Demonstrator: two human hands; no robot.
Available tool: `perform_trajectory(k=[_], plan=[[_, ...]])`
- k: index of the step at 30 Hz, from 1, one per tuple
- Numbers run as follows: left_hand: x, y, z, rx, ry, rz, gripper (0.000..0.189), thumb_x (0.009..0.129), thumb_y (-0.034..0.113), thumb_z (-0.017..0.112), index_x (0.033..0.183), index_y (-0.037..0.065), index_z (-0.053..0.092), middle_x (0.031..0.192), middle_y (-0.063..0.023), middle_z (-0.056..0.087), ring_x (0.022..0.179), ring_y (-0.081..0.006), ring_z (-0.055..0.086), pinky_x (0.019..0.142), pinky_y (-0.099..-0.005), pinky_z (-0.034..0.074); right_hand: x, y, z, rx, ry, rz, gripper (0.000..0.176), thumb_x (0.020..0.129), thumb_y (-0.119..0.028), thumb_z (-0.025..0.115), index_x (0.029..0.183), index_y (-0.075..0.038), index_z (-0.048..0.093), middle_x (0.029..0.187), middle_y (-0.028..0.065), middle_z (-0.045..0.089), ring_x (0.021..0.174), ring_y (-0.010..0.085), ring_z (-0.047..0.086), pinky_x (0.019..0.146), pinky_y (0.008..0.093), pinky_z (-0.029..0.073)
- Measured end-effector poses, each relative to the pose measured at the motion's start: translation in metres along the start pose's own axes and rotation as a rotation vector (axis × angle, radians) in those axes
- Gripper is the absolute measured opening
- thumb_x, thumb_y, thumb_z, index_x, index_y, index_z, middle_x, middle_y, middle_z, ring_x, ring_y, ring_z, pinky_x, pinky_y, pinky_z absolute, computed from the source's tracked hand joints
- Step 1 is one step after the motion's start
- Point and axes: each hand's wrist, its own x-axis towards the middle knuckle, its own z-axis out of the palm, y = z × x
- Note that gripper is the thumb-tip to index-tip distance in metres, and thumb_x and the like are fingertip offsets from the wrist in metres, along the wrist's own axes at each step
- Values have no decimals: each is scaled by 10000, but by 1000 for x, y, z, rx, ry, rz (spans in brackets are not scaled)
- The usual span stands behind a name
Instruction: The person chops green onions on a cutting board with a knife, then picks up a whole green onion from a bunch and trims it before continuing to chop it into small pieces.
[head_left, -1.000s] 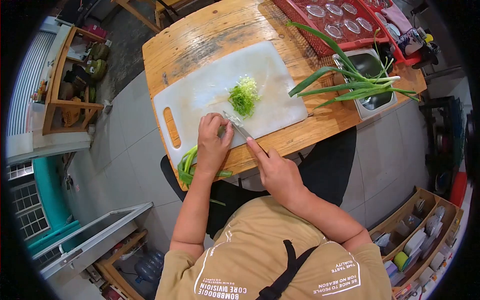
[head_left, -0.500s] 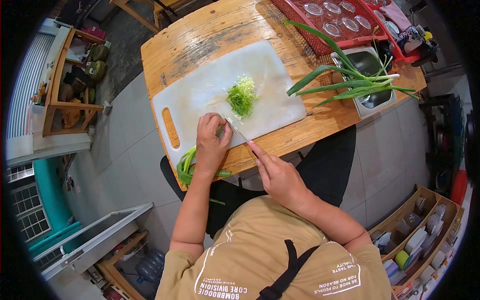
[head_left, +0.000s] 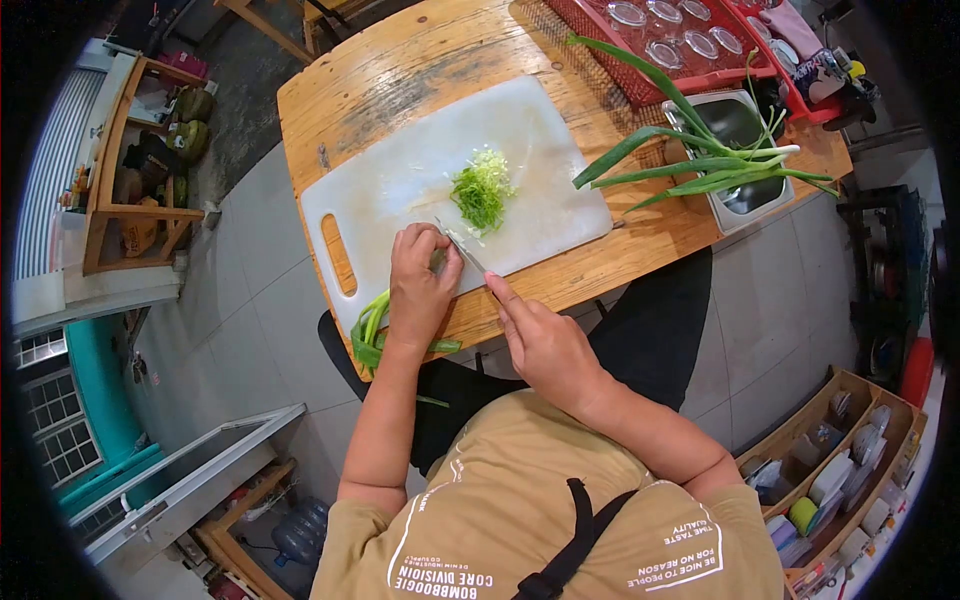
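My left hand (head_left: pixel 420 280) is closed with its fingers curled on a bunch of green onions (head_left: pixel 370 325), whose leaves trail under the wrist and over the board's near edge. My right hand (head_left: pixel 540 335) grips a knife (head_left: pixel 462 250) by its handle. The blade lies close beside my left fingertips, on the white cutting board (head_left: pixel 550 130). A small heap of chopped green onion (head_left: pixel 482 190) sits just beyond the blade, pale at the far side and darker green nearer. The onion ends under my left fingers are hidden.
Whole green onions (head_left: pixel 720 165) lie across a metal container (head_left: pixel 745 120) at the table's right. Behind stands a red basket (head_left: pixel 640 85) with several glass cups (head_left: pixel 664 54). The wooden table's (head_left: pixel 390 60) near edge runs just below my hands.
My right hand and the knife have shifted slightly to the left and away from me, bringing the blade closer to my left fingers. The left hand stays nearly in place.
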Motion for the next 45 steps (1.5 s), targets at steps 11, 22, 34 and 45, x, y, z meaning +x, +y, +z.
perform_trajectory(k=[11, 22, 34, 45], plan=[[0, 0, -1, 7, -6, -29, 140, 909, -15, 769, 983, -22, 649, 1055, -160, 664, 1026, -390, 637, 946, -477, 527, -4, 6, 5, -15, 50, -64, 647, 1126, -150, 593, 1746, -158, 410, 927, 205, 678, 769, 435, 715, 712, 542, 615], [-1, 0, -1, 21, -9, -12, 133, 927, -18, 765, 1001, -35, 656, 1075, -176, 683, 1055, -370, 674, 964, -437, 555, -9, 8, 10, -57, 32, -57, 686, 1103, -142, 619, 1753, -146, 401, 899, 194, 663, 722, 414, 716, 692, 527, 621], [-2, 0, 0, 15, 7, -6, 142, 912, -9, 775, 990, -19, 656, 1061, -165, 665, 1043, -389, 646, 950, -476, 535, -16, 13, 7, -97, -3, -32, 708, 1087, -141, 629, 1756, -149, 400, 896, 194, 660, 721, 416, 717, 682, 522, 619], [-2, -3, 1, 11, 2, 8, 143, 919, -4, 776, 993, -14, 654, 1055, -161, 655, 1037, -389, 638, 947, -481, 529, -20, 14, 1, -117, 24, -4, 689, 1072, -94, 670, 1721, -215, 473, 928, 183, 683, 764, 409, 702, 699, 512, 603]])
